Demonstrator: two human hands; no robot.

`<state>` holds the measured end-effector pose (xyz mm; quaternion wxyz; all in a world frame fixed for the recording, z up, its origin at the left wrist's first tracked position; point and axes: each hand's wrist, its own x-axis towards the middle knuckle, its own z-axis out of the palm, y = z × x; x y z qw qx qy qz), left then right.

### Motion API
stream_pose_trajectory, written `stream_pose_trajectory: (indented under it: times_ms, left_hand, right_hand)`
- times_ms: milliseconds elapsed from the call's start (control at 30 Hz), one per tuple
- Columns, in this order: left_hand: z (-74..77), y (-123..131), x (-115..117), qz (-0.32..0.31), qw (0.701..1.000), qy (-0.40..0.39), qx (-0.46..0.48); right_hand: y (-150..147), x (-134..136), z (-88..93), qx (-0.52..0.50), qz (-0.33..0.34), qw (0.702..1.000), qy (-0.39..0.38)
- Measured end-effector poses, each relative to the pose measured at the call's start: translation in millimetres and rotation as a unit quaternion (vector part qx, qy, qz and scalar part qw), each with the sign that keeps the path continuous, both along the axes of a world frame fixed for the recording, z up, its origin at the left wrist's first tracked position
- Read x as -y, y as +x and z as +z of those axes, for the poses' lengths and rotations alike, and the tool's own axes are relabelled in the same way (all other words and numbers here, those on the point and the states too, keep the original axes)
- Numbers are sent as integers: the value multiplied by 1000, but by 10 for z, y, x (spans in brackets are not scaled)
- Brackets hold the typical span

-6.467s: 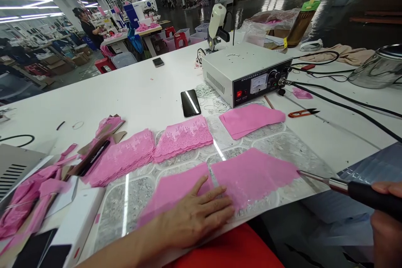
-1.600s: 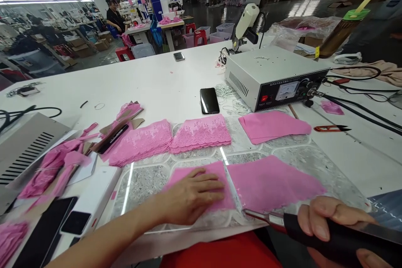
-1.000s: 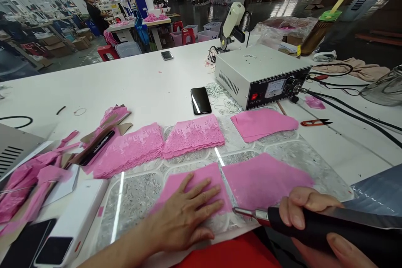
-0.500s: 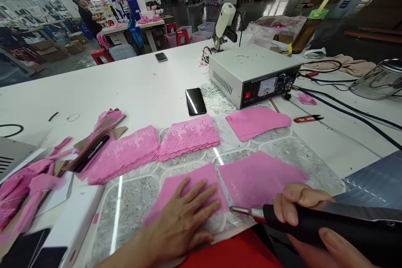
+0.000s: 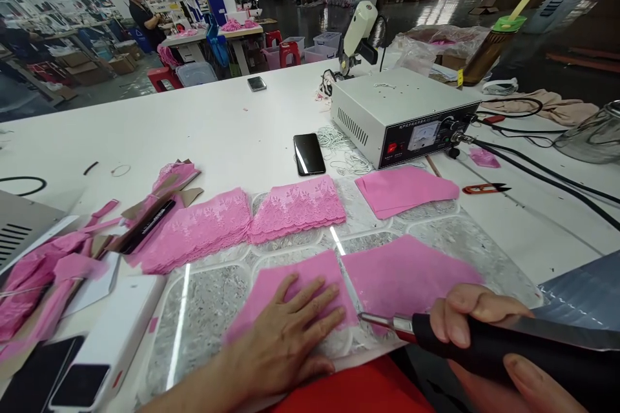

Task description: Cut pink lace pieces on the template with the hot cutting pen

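Note:
My left hand (image 5: 290,329) lies flat with fingers spread on a pink fabric piece (image 5: 261,293) on the marbled board (image 5: 203,310). In my right hand (image 5: 477,316) is a black handpiece (image 5: 513,342) with a pointed metal tip. That tip points left, at the lower gap between this piece and a second pink fabric piece (image 5: 411,271). Whether it touches the board is hard to tell. Behind lie pink lace pieces (image 5: 298,206) in a stack, more stacked lace (image 5: 198,229) to their left, and plain pink pieces (image 5: 407,190) at the right.
A grey metal box (image 5: 407,116) with a meter and cables stands at the back right. Thread snips (image 5: 485,188) lie beside the board. A phone (image 5: 309,154) rests behind the lace. On the left are pink straps (image 5: 43,290) and a white box (image 5: 113,329). People work at sewing machines beyond.
The whole view has shifted slightly, so things appear a little farther right. My left hand stays flat on the fabric, and the handpiece tip stays near the gap between the pieces.

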<state>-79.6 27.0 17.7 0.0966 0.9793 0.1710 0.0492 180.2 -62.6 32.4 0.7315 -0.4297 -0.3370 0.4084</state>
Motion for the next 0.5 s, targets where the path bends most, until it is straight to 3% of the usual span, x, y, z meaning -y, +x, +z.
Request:
stream_pose_trajectory:
  times_ms: [200, 500]
  left_hand:
    - [15, 3, 9, 0, 1000, -6, -16]
    - [23, 6, 17, 3, 999, -38, -24]
  right_hand:
    - [-35, -63, 88, 41, 52, 997, 35]
    - [-34, -26, 65, 46, 50, 997, 20]
